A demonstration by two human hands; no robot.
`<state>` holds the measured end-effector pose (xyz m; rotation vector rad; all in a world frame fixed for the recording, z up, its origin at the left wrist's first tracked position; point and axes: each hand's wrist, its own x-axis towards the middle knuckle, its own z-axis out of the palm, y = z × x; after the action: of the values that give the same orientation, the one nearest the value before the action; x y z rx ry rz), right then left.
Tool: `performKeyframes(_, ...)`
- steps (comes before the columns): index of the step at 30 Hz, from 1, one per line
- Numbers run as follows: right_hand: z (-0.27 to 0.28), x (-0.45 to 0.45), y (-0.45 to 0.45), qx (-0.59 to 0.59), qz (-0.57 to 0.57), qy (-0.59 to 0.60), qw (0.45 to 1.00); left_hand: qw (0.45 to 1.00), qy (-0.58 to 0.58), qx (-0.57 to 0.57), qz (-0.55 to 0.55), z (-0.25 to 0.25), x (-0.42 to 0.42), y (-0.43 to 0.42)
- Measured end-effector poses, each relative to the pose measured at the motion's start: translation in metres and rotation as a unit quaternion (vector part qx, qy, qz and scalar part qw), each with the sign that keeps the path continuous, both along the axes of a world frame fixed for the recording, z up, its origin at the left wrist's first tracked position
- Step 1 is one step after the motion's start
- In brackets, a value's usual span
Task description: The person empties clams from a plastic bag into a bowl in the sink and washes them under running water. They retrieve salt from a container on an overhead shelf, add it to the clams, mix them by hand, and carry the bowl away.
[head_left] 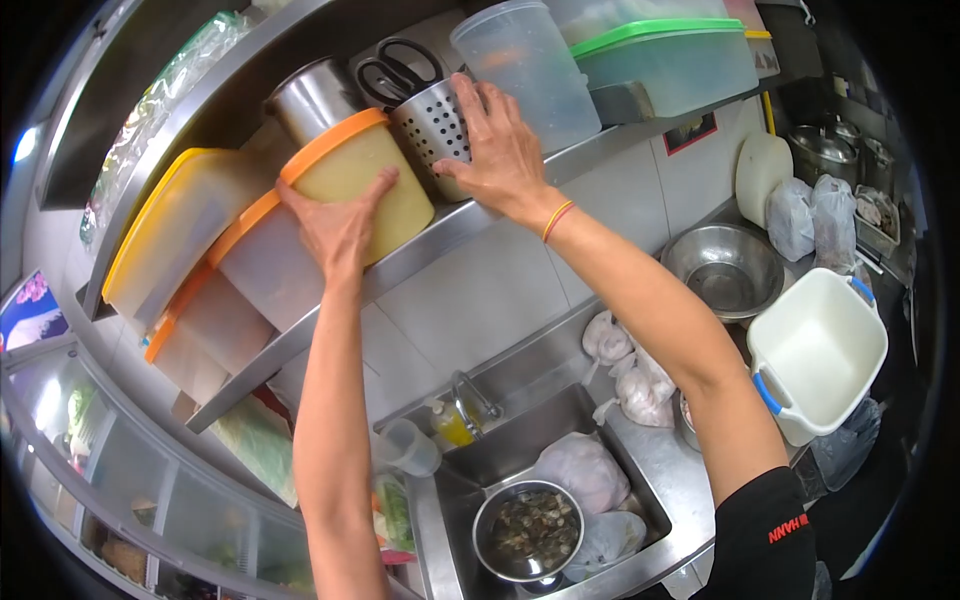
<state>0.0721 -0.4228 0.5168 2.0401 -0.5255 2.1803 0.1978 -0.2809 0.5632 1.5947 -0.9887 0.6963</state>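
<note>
Up at the metal shelf, my left hand (338, 228) grips a yellowish plastic container (365, 170) with an orange lid, thumb on one side and fingers on the other. My right hand (500, 150) is closed against the side of a perforated metal utensil holder (432, 125), thumb low and fingers near its rim. Black-handled scissors (402, 72) stick out of the holder. Behind the container is a plain steel canister (315, 100). To the right of the holder, a clear plastic tub (530, 75) stands close to my right fingers.
More lidded containers (165, 235) lean at the shelf's left; a green-lidded box (670, 65) sits right. Below, the sink (640, 490) holds a metal bowl (528, 530) of what looks like shellfish and plastic bags (580, 470). A steel basin (722, 270) and white tub (820, 345) stand right.
</note>
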Motion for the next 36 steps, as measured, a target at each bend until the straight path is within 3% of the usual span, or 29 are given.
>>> performKeyframes(3,0.0,-0.001,0.002,0.023,0.028,-0.013,0.999,0.999,-0.016,-0.025,0.025,0.007,-0.006,0.011)
performKeyframes(7,-0.002,0.001,0.003,0.016,0.04,-0.031,0.999,0.997,-0.059,-0.05,-0.031,0.014,-0.005,0.026)
performKeyframes(10,-0.004,-0.001,-0.002,0.018,0.054,-0.043,0.997,0.987,-0.027,-0.056,-0.151,0.022,-0.008,0.037)
performKeyframes(20,-0.003,-0.002,-0.003,0.02,0.064,-0.041,0.997,0.984,0.012,-0.032,-0.176,0.037,-0.02,0.085)
performKeyframes(26,-0.003,0.001,-0.006,0.008,0.036,-0.029,0.999,0.968,0.02,-0.011,-0.252,0.044,-0.021,0.117)
performKeyframes(29,0.003,0.001,0.001,0.084,0.045,-0.034,0.995,0.967,0.008,-0.024,-0.253,0.043,-0.019,0.133)
performKeyframes(33,0.012,-0.003,0.031,0.227,0.081,0.055,0.969,0.966,0.024,-0.019,-0.256,0.043,-0.025,0.154)
performKeyframes(35,-0.003,0.022,0.028,0.12,0.02,0.014,0.993,0.967,0.011,-0.036,-0.252,0.045,-0.018,0.156)
performKeyframes(36,-0.002,0.025,0.041,0.133,0.032,0.037,0.99,0.967,0.004,-0.043,-0.253,0.046,-0.015,0.156)
